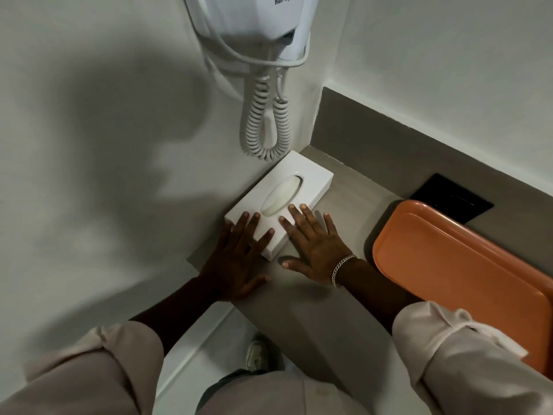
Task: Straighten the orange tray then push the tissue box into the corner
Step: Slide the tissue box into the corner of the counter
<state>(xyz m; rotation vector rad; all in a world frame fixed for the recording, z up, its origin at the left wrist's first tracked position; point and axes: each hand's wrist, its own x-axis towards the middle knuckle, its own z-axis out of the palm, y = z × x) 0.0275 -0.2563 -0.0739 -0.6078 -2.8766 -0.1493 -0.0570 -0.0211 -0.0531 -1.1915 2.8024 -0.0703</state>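
On the grey desk (353,187), both open flat hands (left hand (236,259), right hand (314,244)) press the white tissue box (299,175), gripping nothing, to slide it cornerward.

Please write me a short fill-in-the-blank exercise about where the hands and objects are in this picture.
1. Both the left hand and the right hand lie flat on the ____ tissue box.
2. A chain bracelet is on the ____ wrist.
3. The orange tray lies to the ____ of the tissue box.
4. The coiled cord hangs from the wall-mounted ____.

Missing words: white; right; right; hair dryer
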